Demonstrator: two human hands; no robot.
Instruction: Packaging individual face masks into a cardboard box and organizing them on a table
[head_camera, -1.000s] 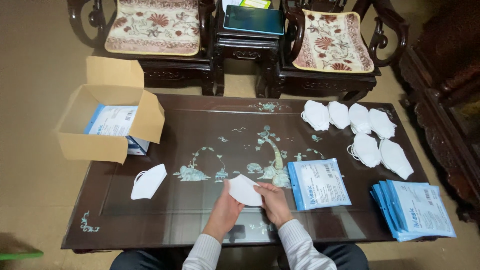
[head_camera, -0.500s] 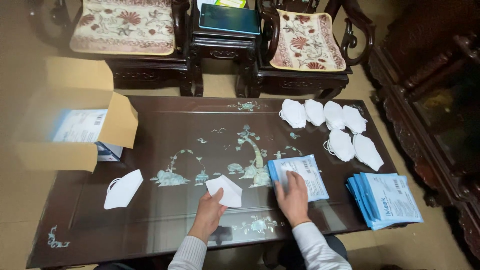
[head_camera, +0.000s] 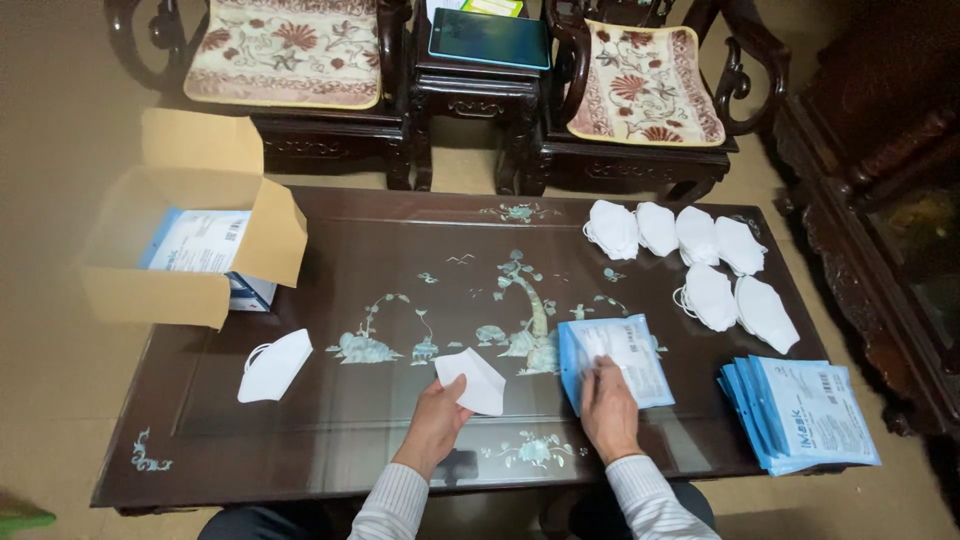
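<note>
Reached forward from the bottom edge in striped white sleeves, both hands over the counter. Left hand (head_camera: 437, 420) angled up and rightward, fingers pinched shut in a grasp. Right hand (head_camera: 606, 408) pressed flat, palm down, fingers extended.

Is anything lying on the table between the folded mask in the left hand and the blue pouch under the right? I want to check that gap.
Nothing visible: bare tabletop separates the white mask in the left hand from the blue pouch under the right hand.
</note>
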